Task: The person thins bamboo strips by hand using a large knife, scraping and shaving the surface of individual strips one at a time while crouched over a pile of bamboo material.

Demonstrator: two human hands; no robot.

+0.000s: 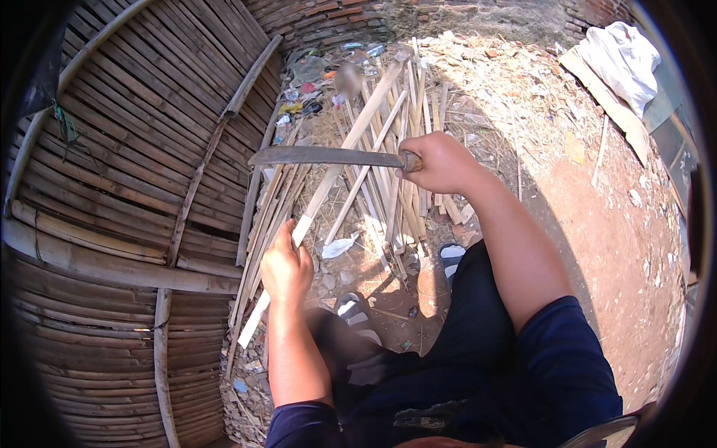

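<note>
My right hand [441, 163] is closed round the short wooden handle of a machete [321, 155]. Its long dark blade points left and lies level across a long pale slat [321, 196], of wood or split bamboo. Whether blade and slat touch, I cannot tell. My left hand [287, 265] grips this slat toward its near end, below the blade. The slat slants from the lower left up to the far end of a pile of similar slats [399, 198], which lie loosely on the ground in front of my feet.
A slatted bamboo wall [134, 142] rises close on my left. Behind the pile runs a brick wall [321, 22], with scattered litter [306, 88] before it. A white sack [618, 63] lies at the far right. My sandalled feet [355, 310] stand near the pile.
</note>
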